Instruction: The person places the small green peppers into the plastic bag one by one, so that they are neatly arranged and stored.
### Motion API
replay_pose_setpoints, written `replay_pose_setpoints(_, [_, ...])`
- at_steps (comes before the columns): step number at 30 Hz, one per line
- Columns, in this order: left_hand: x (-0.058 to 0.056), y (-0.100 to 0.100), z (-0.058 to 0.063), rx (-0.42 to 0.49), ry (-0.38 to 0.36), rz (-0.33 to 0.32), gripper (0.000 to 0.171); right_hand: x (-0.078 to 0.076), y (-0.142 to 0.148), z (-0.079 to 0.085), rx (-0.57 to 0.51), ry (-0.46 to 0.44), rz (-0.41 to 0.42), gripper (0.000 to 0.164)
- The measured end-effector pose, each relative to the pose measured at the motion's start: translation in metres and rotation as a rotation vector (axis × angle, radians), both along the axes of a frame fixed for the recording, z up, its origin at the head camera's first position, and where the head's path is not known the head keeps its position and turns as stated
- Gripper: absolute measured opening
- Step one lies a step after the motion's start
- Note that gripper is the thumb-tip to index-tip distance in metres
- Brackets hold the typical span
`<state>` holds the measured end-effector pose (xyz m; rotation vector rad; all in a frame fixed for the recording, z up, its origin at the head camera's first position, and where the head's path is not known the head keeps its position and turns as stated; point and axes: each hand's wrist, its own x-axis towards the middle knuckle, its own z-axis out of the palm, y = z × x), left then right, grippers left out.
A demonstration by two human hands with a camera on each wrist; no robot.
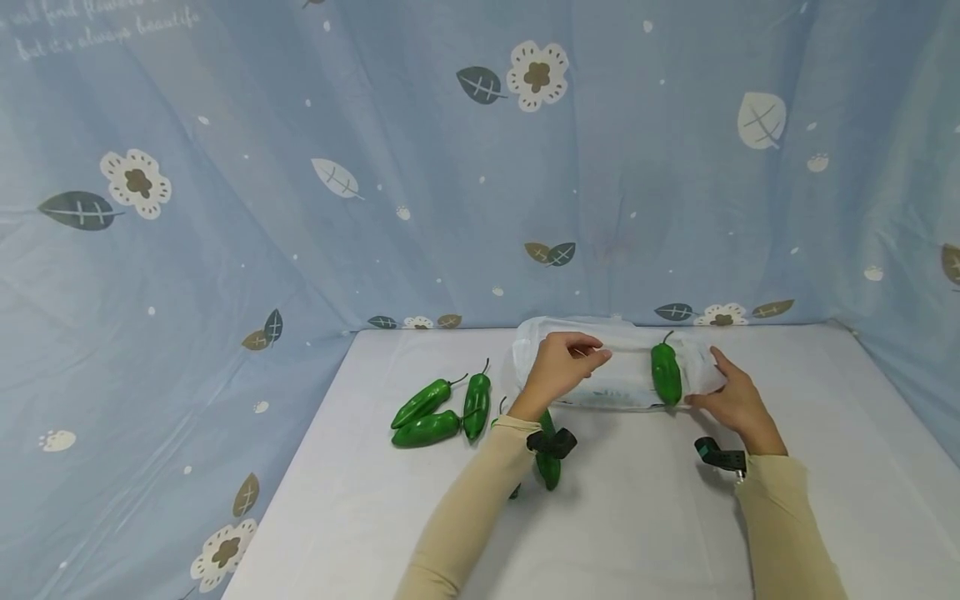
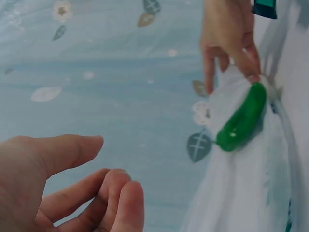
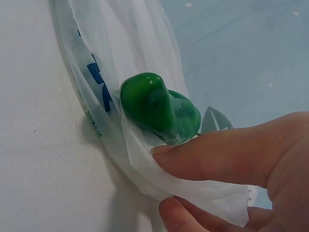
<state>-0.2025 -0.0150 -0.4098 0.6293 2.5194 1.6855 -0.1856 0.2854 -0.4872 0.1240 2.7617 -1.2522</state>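
Note:
A white plastic bag (image 1: 615, 387) with printing lies at the back of the table. One green pepper (image 1: 666, 374) rests across its right part, stem to the back. My right hand (image 1: 738, 406) pinches the bag's right end between thumb and fingers; in the right wrist view the thumb (image 3: 217, 154) lies over the plastic, close by the pepper. Above the bag's left part is my left hand (image 1: 561, 367), its fingers loosely bent and holding nothing. In the left wrist view a gap shows between its thumb (image 2: 67, 151) and fingers.
Several more green peppers (image 1: 426, 429) lie to the left on the white table (image 1: 630, 533). One pepper (image 1: 548, 462) is partly covered by my left forearm, which hides others nearby. A blue patterned curtain (image 1: 420, 167) hangs right behind the table's back edge.

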Motion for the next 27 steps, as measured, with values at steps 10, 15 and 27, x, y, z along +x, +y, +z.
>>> replay_pose_setpoints(10, [0.011,-0.057,0.008,0.041,0.037,0.053,0.028,-0.002,0.000,-0.002,0.015,0.032,0.019,0.109])
replay_pose_setpoints(15, [0.017,-0.079,0.017,0.055,0.063,0.101,0.027,-0.003,0.002,-0.004,0.009,0.015,0.010,0.110])
replay_pose_setpoints(27, [0.028,-0.132,0.038,0.098,0.070,0.283,0.026,0.001,0.002,-0.002,0.023,0.019,-0.004,0.108])
